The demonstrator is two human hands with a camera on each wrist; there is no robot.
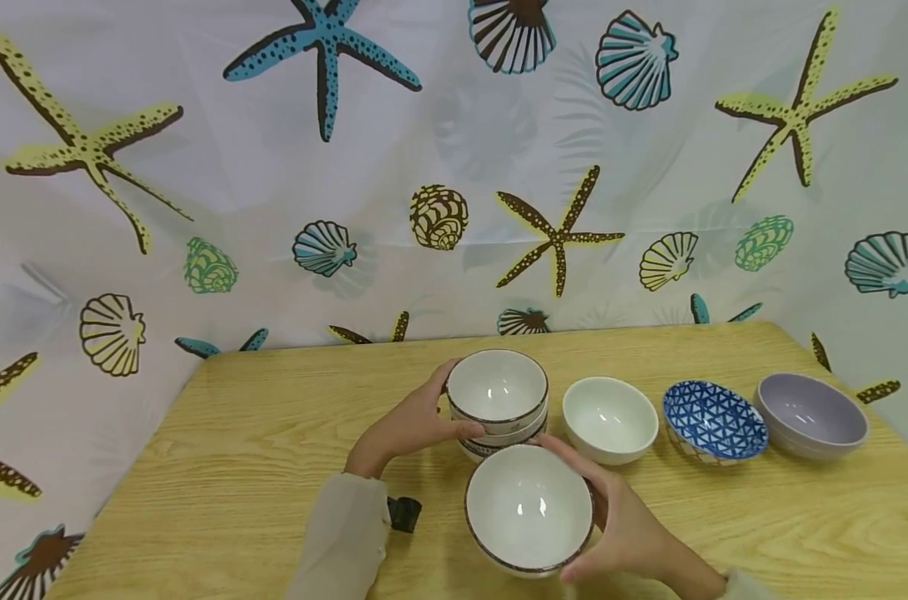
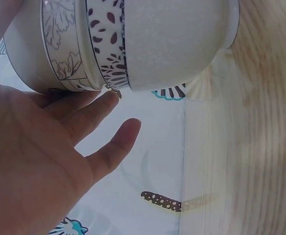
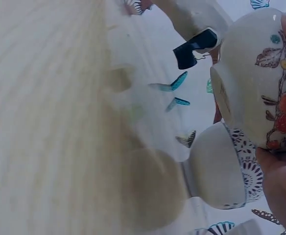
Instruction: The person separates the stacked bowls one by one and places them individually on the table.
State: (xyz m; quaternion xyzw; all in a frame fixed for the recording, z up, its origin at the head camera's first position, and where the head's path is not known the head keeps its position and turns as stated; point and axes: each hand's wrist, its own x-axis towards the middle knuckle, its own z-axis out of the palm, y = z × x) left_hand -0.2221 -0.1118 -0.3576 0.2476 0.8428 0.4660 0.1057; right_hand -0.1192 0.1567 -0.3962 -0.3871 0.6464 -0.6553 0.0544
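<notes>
In the head view, a stack of white bowls stands mid-table. My left hand (image 1: 408, 425) holds the dark-rimmed top bowl (image 1: 496, 385), thumb on its near side and fingers around its left side. In the left wrist view, a leaf-banded bowl (image 2: 62, 46) sits over a bottom bowl (image 2: 175, 44) with a brown petal band. My right hand (image 1: 628, 527) grips another white, dark-rimmed bowl (image 1: 529, 508) by its right side, in front of the stack. Red and yellow flowers decorate this bowl's outside (image 3: 248, 63) in the right wrist view, where it is held above the tabletop.
Right of the stack are a plain white bowl (image 1: 609, 417), a blue-patterned bowl (image 1: 714, 419) and a lilac bowl (image 1: 812, 412) in a row. A cloth printed with shells and starfish (image 1: 393, 275) hangs behind the wooden table (image 1: 273, 433).
</notes>
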